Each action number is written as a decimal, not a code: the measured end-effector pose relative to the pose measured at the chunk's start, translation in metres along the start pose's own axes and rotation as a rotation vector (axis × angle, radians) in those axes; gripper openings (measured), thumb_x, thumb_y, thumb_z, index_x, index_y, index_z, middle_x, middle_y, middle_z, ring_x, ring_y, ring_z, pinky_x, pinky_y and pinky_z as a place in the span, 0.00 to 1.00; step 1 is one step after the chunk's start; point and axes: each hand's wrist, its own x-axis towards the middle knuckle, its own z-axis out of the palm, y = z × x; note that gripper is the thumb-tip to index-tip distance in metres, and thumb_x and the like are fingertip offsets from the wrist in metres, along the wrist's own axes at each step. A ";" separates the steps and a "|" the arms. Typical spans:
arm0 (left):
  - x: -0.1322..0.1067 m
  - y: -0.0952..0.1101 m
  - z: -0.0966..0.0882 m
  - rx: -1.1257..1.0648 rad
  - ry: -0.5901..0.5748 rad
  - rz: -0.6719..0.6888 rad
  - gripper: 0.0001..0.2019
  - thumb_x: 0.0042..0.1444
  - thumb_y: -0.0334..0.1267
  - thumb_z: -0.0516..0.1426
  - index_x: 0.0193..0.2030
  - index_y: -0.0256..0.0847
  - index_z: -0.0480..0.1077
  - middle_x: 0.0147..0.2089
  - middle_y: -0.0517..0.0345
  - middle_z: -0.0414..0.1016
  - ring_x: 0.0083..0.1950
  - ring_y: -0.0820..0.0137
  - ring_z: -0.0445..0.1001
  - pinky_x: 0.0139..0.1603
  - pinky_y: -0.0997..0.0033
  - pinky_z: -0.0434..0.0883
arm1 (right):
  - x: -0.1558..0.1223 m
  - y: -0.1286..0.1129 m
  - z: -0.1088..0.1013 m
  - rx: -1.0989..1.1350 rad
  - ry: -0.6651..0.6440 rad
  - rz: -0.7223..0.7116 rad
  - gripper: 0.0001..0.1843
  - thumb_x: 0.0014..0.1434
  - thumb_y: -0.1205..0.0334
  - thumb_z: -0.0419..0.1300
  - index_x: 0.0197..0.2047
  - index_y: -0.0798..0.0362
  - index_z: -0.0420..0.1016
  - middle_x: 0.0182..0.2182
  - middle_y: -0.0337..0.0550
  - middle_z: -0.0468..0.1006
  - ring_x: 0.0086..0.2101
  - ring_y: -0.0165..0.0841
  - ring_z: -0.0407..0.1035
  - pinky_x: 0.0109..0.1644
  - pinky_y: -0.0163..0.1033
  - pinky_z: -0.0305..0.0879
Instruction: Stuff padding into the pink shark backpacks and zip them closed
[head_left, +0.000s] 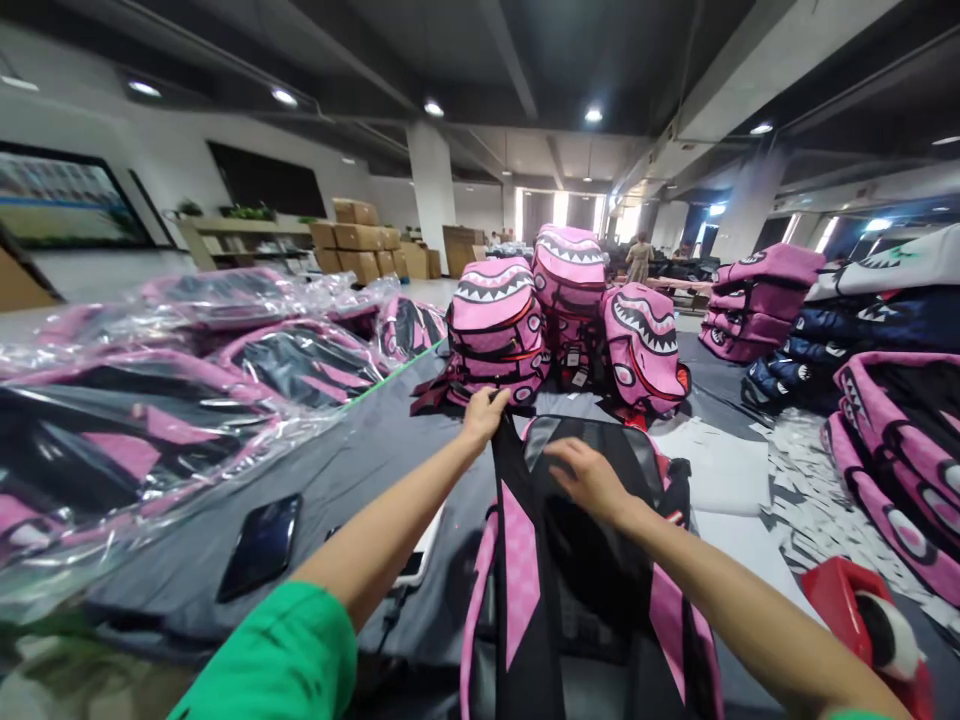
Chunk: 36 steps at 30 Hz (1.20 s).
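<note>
In front of me lies a black and pink backpack (592, 600), its back panel and padded shoulder straps facing up. My left hand (484, 418) is closed, with thumb and fingers pinching the left shoulder strap (523, 575) near its far end and lifting it. Over the black back panel hovers my right hand (589, 478), fingers apart and bent, holding nothing; whether the fingertips touch the panel I cannot tell. Just beyond stand pink backpacks with printed shark-mouth teeth, one at the left (496, 320), one at the right (643, 345).
Plastic-wrapped backpacks (300, 365) cover the left side. A dark phone (261, 545) and a white device (420, 550) lie on the grey cloth. On the right are a red tape dispenser (862, 625), white sheets (720, 465), scattered tags (817, 500) and stacked backpacks (900, 450).
</note>
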 end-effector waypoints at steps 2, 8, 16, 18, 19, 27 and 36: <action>0.000 0.005 0.003 0.039 -0.066 0.047 0.10 0.54 0.45 0.58 0.31 0.41 0.72 0.26 0.59 0.73 0.33 0.66 0.72 0.37 0.69 0.66 | 0.048 0.009 0.001 -0.126 0.062 0.072 0.28 0.60 0.72 0.62 0.63 0.51 0.69 0.62 0.52 0.70 0.61 0.37 0.64 0.64 0.42 0.61; 0.006 -0.003 -0.002 0.140 0.015 -0.011 0.13 0.51 0.48 0.58 0.23 0.43 0.68 0.21 0.59 0.67 0.32 0.64 0.71 0.35 0.70 0.60 | 0.098 -0.002 0.018 -0.312 -0.191 0.116 0.11 0.69 0.61 0.56 0.50 0.51 0.77 0.40 0.44 0.84 0.43 0.33 0.77 0.46 0.34 0.66; 0.029 -0.013 0.051 -0.105 -0.041 -0.199 0.16 0.43 0.50 0.59 0.16 0.42 0.61 0.18 0.66 0.55 0.24 0.73 0.58 0.27 0.73 0.55 | -0.038 -0.040 0.027 -0.477 -0.499 0.050 0.08 0.63 0.70 0.56 0.34 0.57 0.76 0.25 0.49 0.82 0.25 0.36 0.75 0.49 0.44 0.63; 0.032 -0.012 0.075 -0.160 -0.082 -0.275 0.16 0.44 0.50 0.59 0.17 0.42 0.63 0.18 0.67 0.56 0.23 0.74 0.58 0.26 0.72 0.56 | -0.076 -0.050 0.037 -0.459 -0.558 0.040 0.07 0.66 0.64 0.56 0.39 0.56 0.75 0.26 0.46 0.81 0.25 0.36 0.74 0.41 0.40 0.65; 0.032 -0.011 0.087 -0.173 -0.101 -0.316 0.16 0.43 0.49 0.60 0.17 0.42 0.64 0.17 0.67 0.56 0.23 0.73 0.59 0.26 0.72 0.56 | -0.091 -0.054 0.043 -0.443 -0.578 0.065 0.08 0.67 0.62 0.56 0.42 0.55 0.74 0.27 0.45 0.81 0.25 0.36 0.74 0.36 0.38 0.64; 0.030 -0.014 0.138 -0.170 -0.287 -0.535 0.15 0.52 0.39 0.66 0.22 0.38 0.67 0.22 0.65 0.68 0.29 0.72 0.71 0.35 0.70 0.68 | -0.131 -0.045 0.005 -0.170 -0.377 0.331 0.09 0.69 0.62 0.53 0.49 0.50 0.72 0.44 0.45 0.80 0.42 0.33 0.75 0.42 0.34 0.64; 0.049 -0.022 0.117 -0.287 -0.248 -0.675 0.14 0.64 0.45 0.60 0.34 0.35 0.71 0.28 0.64 0.72 0.26 0.77 0.69 0.28 0.75 0.70 | -0.106 -0.053 0.022 -0.039 -0.667 0.094 0.13 0.61 0.54 0.66 0.30 0.52 0.72 0.34 0.38 0.78 0.36 0.31 0.73 0.36 0.33 0.56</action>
